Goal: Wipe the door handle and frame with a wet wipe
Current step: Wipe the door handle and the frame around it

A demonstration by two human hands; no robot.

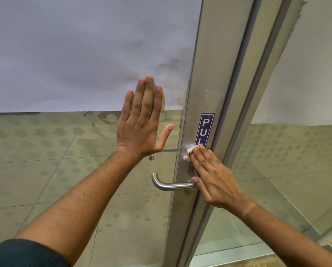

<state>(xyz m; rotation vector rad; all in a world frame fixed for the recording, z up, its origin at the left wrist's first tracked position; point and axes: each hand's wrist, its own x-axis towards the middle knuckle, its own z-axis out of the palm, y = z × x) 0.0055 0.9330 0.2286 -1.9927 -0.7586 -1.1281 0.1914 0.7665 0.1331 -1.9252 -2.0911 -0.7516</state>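
Note:
A steel lever door handle (167, 185) sticks out to the left from the grey metal door frame (203, 78). My right hand (213, 176) presses a crumpled white wet wipe (189, 151) flat against the frame just above the handle's base, at the bottom of a blue PULL sticker (204, 128). The wipe shows a brownish stain and is mostly hidden under my fingers. My left hand (142, 120) lies flat with fingers spread on the glass pane (74, 54), left of the frame, holding nothing.
The glass door is frosted above and clear below, with a tiled floor (36, 160) seen through it. A second metal frame post (257, 78) and another glass panel (296, 151) stand to the right.

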